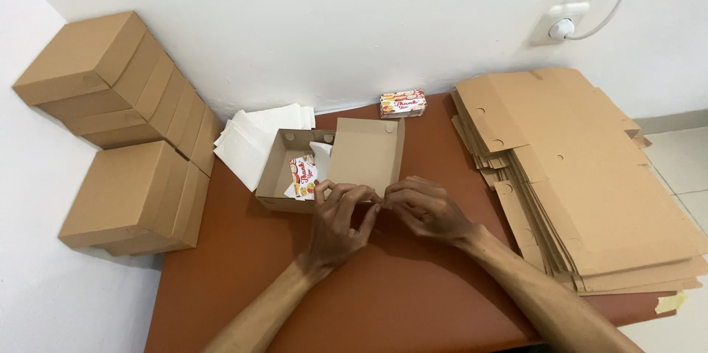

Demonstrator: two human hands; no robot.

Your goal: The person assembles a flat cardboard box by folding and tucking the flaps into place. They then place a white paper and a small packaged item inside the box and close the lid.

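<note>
Box: open cardboard box [332,165] is set on the brown table [413,301], card visible inside | Grip: front edge is pinched by left hand [338,224] and right hand [428,209], fingertips pressed together | Risk: the flap could be creased or the box pushed askew by uneven pressure.

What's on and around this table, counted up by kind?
Piles of closed brown boxes: 2
Open brown box: 1
Stack of flat cardboard blanks: 1
Stack of white paper: 1
Pack of printed cards: 1
Total: 6
</note>
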